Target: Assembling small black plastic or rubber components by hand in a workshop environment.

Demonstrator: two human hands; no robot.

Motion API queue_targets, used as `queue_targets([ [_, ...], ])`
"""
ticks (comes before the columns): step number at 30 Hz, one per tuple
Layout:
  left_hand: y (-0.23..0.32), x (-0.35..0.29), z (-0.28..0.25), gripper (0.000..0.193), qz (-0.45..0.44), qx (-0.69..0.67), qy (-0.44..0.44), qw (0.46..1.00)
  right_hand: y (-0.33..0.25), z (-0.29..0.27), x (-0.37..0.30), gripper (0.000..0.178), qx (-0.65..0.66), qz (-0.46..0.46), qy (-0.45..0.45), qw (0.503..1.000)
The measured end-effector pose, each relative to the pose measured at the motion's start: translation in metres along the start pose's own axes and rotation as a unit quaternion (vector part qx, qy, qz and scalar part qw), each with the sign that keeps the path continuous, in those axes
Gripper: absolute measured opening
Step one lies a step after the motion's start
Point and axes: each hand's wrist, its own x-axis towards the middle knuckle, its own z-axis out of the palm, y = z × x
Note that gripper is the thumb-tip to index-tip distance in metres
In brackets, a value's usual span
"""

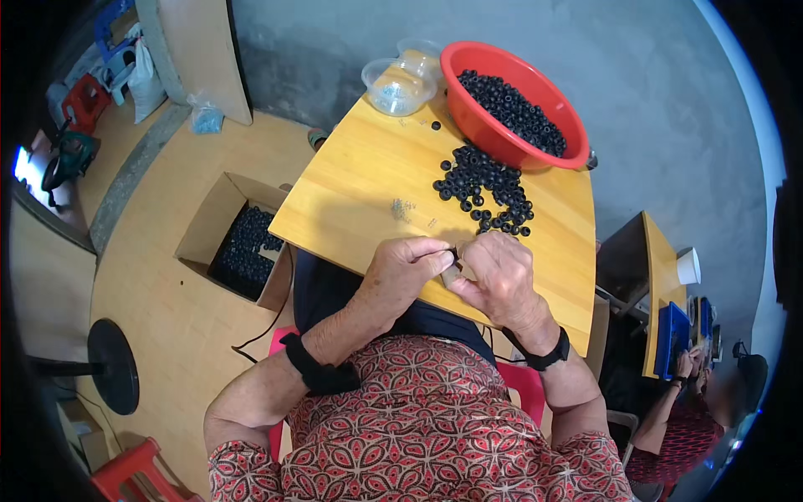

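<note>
Over the near edge of the table, my two hands meet at the fingertips. Thumb and index finger of my left hand (pixel 403 272) pinch a small black piece (pixel 455 252), mostly hidden by the fingers. My right hand (pixel 502 274) is closed right beside it, its fingers curled in; what they hold is hidden. A small grey-brown piece (pixel 452 274) shows between the hands, too covered to name. Just beyond lie several loose black ring-shaped parts (pixel 481 180). Tiny metal pieces (pixel 402 209) are scattered left of them on the yellow table (pixel 343 184).
A red basin (pixel 468 105) of black parts stands at the table's far right. Clear plastic tubs (pixel 400 99) sit at the far corner. On the floor at left is a cardboard box (pixel 201 226) with more dark parts. Another person (pixel 690 427) works at right.
</note>
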Motion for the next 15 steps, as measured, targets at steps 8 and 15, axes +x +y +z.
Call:
queue_targets([
  [8, 0.003, 0.003, 0.001, 0.022, 0.026, 0.023, -0.005, 0.999, -0.001, 0.004, -0.004, 0.022, 0.004, 0.012, 0.009, 1.000],
  [15, 0.039, -0.001, -0.024, 0.023, 0.051, 0.021, 0.000, 0.998, -0.008, 0.000, 0.018, 0.026, 0.028, 0.019, 0.013, 0.999],
])
